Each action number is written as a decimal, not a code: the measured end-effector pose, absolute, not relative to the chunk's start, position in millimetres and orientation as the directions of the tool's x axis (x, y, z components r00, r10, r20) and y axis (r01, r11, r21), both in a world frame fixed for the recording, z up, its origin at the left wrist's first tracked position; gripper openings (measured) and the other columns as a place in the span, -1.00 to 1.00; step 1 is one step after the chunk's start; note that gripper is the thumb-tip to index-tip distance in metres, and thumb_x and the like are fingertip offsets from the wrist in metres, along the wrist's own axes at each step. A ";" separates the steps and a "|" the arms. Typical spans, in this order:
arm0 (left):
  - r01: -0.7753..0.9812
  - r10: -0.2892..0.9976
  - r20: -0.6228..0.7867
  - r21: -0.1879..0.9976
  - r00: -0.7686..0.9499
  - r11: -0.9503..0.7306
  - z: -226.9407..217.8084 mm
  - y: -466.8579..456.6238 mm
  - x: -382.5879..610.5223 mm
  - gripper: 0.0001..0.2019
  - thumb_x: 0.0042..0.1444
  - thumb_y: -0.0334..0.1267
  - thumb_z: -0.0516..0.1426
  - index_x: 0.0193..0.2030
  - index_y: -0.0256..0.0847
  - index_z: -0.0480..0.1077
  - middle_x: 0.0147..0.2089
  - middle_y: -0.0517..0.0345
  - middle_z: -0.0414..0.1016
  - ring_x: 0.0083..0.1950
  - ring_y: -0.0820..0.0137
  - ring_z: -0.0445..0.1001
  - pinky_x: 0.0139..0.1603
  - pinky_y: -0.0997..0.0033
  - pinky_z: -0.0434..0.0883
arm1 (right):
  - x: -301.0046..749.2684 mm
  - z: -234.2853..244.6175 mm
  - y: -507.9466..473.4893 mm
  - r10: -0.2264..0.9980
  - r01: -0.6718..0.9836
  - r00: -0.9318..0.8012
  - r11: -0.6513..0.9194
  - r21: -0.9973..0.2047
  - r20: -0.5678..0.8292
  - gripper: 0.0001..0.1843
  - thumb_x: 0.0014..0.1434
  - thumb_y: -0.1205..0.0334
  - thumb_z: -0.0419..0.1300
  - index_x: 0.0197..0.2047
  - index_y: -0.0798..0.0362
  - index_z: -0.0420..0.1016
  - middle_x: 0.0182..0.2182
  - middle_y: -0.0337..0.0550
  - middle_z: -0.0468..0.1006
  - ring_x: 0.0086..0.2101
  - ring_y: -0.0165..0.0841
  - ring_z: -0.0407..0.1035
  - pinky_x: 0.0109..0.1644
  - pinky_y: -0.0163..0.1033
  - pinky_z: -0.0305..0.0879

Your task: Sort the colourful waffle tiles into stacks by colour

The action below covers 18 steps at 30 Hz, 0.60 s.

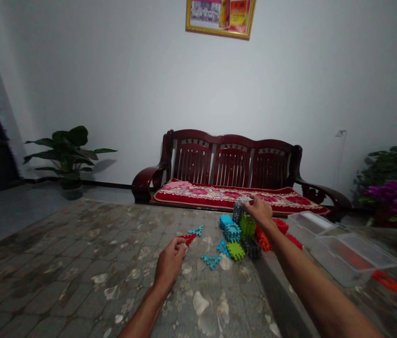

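My left hand [170,259] is closed, fingertips pinching a red triangular toothed building piece [188,238] just above or on the tabletop. A blue triangular piece [196,230] lies right beyond it, and another blue triangle [211,261] sits nearer to me. With fingers closed, my right hand [260,210] grips at the top of a grey stack of interlocking pieces [239,210]. Around that stack stand blue stacks [232,232], a green stack [247,226], a black stack [251,247] and orange-red pieces [263,239]. A flat green square piece [235,251] leans at the front.
Clear plastic boxes [356,253] with lids stand to the right, a red-orange piece [386,280] beside them. The patterned tablecloth [78,272] covers the table. Behind are a wooden bench [215,162] with a red cover, a potted plant [69,152] and purple flowers [395,195].
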<state>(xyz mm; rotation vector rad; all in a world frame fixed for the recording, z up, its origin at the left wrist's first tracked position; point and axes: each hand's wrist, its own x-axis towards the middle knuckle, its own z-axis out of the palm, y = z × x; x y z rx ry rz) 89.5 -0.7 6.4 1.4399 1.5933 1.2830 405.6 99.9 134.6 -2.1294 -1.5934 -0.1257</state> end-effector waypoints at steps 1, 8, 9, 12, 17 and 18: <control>0.350 0.967 0.151 0.934 -0.204 -0.072 6.3 -0.7 89.7 -0.68 0.04 -0.07 0.04 -0.16 -0.15 0.48 -0.34 0.13 0.60 -0.33 0.29 0.58 -0.24 0.36 0.44 | 404.6 135.6 99.9 0.887 0.930 0.308 -0.204 -0.306 0.344 -0.42 0.24 -0.12 0.20 0.24 -0.03 0.46 0.02 -0.05 0.64 0.07 -0.11 0.48 0.09 -0.12 0.32; 0.321 0.959 0.123 0.946 -0.255 -0.036 12.3 -2.5 91.4 -0.72 0.06 -0.11 0.05 -0.18 -0.13 0.47 -0.34 0.17 0.62 -0.36 0.31 0.57 -0.27 0.38 0.44 | 397.4 137.1 90.6 0.854 0.949 0.248 -0.119 -0.292 0.458 -0.52 0.28 -0.04 0.18 0.18 -0.03 0.52 0.03 -0.02 0.63 0.06 -0.14 0.46 0.11 -0.12 0.30; 0.312 0.953 0.123 0.950 -0.276 -0.032 13.4 -2.8 90.7 -0.72 0.07 -0.12 0.05 -0.16 -0.13 0.47 -0.33 0.17 0.63 -0.36 0.32 0.57 -0.26 0.39 0.44 | 394.0 134.2 86.9 0.848 0.951 0.215 -0.069 -0.302 0.484 -0.55 0.28 -0.01 0.17 0.16 -0.02 0.54 0.03 -0.04 0.63 0.06 -0.15 0.46 0.12 -0.13 0.29; 0.341 0.932 0.140 0.940 -0.335 -0.019 15.4 -3.4 86.3 -0.73 0.13 -0.16 0.04 -0.12 -0.14 0.48 -0.27 0.13 0.65 -0.30 0.31 0.60 -0.23 0.41 0.44 | 376.2 116.1 70.1 0.875 0.931 0.053 0.131 -0.341 0.481 -0.66 0.29 0.11 0.16 0.07 -0.03 0.59 -0.02 -0.11 0.65 0.01 -0.22 0.47 0.12 -0.18 0.30; 0.448 0.907 0.142 0.892 -0.397 0.056 17.4 -4.6 78.8 -0.77 0.18 -0.25 0.06 -0.09 -0.11 0.49 -0.18 0.10 0.68 -0.18 0.30 0.62 -0.21 0.45 0.43 | 326.5 69.4 36.9 0.900 0.871 -0.294 0.391 -0.299 0.321 -0.64 0.24 0.28 0.17 0.08 0.01 0.59 0.03 -0.08 0.63 0.08 -0.22 0.43 0.21 -0.17 0.25; 0.465 0.905 0.145 0.883 -0.399 0.064 18.0 -5.0 78.5 -0.78 0.18 -0.26 0.07 -0.09 -0.11 0.49 -0.18 0.10 0.68 -0.17 0.30 0.62 -0.21 0.45 0.42 | 315.9 62.2 33.6 0.898 0.867 -0.337 0.413 -0.279 0.284 -0.58 0.22 0.31 0.17 0.14 0.03 0.55 0.06 -0.05 0.62 0.11 -0.21 0.41 0.24 -0.16 0.23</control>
